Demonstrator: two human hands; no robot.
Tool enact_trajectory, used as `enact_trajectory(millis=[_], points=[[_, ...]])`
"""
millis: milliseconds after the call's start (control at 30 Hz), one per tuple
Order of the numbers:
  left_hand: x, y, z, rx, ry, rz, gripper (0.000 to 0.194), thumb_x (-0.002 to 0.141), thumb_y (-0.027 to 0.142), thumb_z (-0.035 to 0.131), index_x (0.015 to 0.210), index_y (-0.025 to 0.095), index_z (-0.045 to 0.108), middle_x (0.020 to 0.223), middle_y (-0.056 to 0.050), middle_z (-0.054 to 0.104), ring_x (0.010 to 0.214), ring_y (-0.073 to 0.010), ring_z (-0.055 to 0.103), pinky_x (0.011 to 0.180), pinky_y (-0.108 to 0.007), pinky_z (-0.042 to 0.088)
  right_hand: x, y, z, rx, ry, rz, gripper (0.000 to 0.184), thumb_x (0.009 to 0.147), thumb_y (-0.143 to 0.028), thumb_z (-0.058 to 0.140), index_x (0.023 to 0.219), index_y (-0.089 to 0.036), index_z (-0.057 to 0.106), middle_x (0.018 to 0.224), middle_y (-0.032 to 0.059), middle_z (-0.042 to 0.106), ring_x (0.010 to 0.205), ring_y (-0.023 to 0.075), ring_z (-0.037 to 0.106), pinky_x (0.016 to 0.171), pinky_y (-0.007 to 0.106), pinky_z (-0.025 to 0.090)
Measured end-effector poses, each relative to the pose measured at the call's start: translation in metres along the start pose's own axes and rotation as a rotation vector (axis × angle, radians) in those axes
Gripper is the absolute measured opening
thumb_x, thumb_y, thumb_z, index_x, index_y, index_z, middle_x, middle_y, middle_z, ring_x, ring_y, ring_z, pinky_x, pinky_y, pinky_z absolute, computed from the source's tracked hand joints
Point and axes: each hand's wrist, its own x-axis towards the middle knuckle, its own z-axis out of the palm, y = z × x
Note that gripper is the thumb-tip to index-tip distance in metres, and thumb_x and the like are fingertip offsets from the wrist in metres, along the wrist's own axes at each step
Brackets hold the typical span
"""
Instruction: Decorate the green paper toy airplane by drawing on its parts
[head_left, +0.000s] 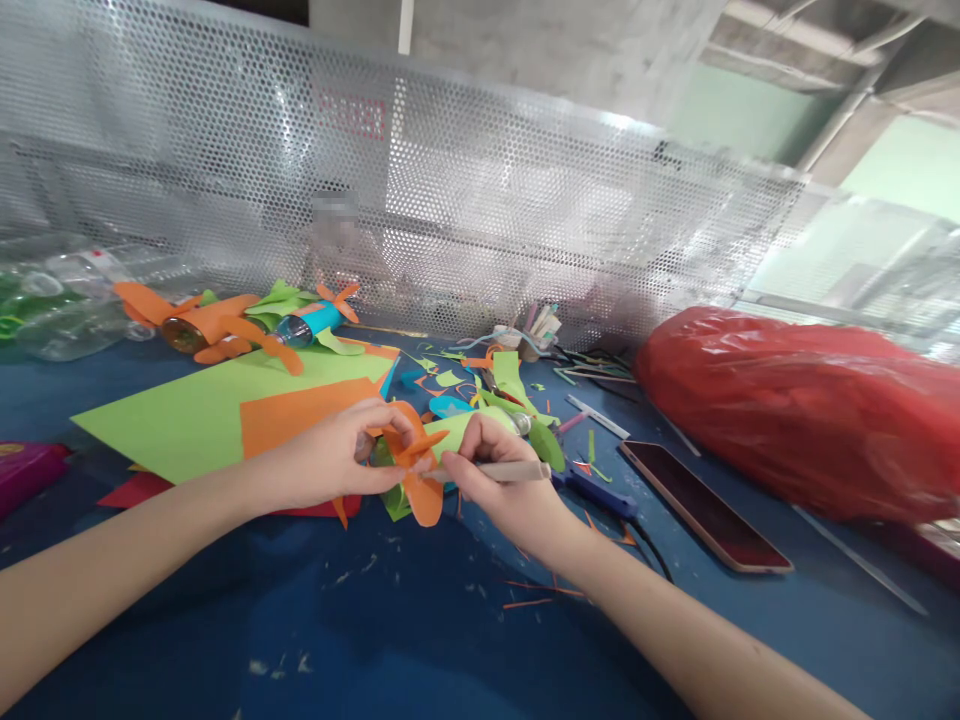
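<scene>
My left hand [349, 450] is closed, its thumb and fingers pinching an orange paper propeller [424, 498] with several rounded blades. A pale pen [517, 471] rests in my right hand [514, 505], gripped between thumb and fingers, its front end close to the propeller's middle. The exact tip is blurred. Just behind my hands lies a roll wrapped in light green paper [472, 428], partly covered by the right hand. A dark green paper piece [546, 446] sits at its right end.
Green [172, 405] and orange paper sheets [292, 415] lie left. Behind them are an orange paper-covered bottle plane [225, 322] and a blue one [319, 318]. On the right are a blue glue gun [600, 494], a phone [705, 505] and a red plastic bag [795, 410]. A perforated metal screen [480, 190] stands behind.
</scene>
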Motion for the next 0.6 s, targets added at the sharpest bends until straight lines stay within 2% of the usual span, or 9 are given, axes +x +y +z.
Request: enact_trajectory(millis=[67, 133, 300, 433, 600], points=[[0.0, -0.0008, 0.0001, 0.002, -0.001, -0.004, 0.028, 0.084, 0.045, 0.072, 0.101, 0.024, 0.064, 0.09, 0.002, 0.058, 0.059, -0.0116, 0.039, 0.056, -0.028, 0.035, 0.0, 0.0006, 0.0001, 0.035, -0.02, -0.001, 0.035, 0.086, -0.035, 0.072, 0.07, -0.026, 0.043, 0.061, -0.0049, 0.056, 0.059, 0.0141, 0.056, 0.053, 0.026, 0.035], [-0.0001, -0.0012, 0.0004, -0.002, 0.004, 0.0, 0.027, 0.084, 0.044, 0.072, 0.101, 0.024, 0.064, 0.09, 0.002, 0.058, 0.059, -0.0116, 0.039, 0.056, -0.028, 0.035, -0.0001, 0.0011, 0.0001, 0.049, -0.028, 0.004, 0.035, 0.086, -0.037, 0.072, 0.071, -0.026, 0.043, 0.064, -0.0032, 0.06, 0.062, 0.0152, 0.059, 0.054, 0.026, 0.036], [-0.0004, -0.0011, 0.0008, -0.015, 0.013, 0.008, 0.025, 0.084, 0.043, 0.071, 0.1, 0.024, 0.063, 0.087, 0.003, 0.056, 0.058, -0.0113, 0.039, 0.056, -0.028, 0.036, 0.0001, 0.0001, -0.0003, -0.032, -0.002, 0.017, 0.037, 0.084, -0.038, 0.073, 0.069, -0.025, 0.042, 0.058, -0.0064, 0.052, 0.051, 0.0105, 0.042, 0.051, 0.026, 0.033], [-0.0002, -0.0024, 0.0008, -0.01, 0.007, 0.004, 0.026, 0.084, 0.043, 0.072, 0.1, 0.024, 0.063, 0.086, 0.004, 0.056, 0.059, -0.0114, 0.04, 0.057, -0.027, 0.036, 0.0003, -0.0016, -0.0002, -0.026, -0.01, 0.015, 0.035, 0.084, -0.038, 0.072, 0.069, -0.025, 0.042, 0.058, -0.0065, 0.051, 0.052, 0.0107, 0.042, 0.052, 0.025, 0.032], [0.0003, -0.0033, 0.0013, -0.007, 0.019, 0.007, 0.026, 0.084, 0.044, 0.072, 0.098, 0.025, 0.063, 0.077, 0.006, 0.049, 0.057, -0.0119, 0.038, 0.056, -0.027, 0.035, -0.0001, -0.0012, 0.0, -0.068, 0.005, 0.032, 0.034, 0.082, -0.039, 0.07, 0.069, -0.025, 0.042, 0.058, -0.007, 0.048, 0.053, 0.0106, 0.039, 0.052, 0.026, 0.031]])
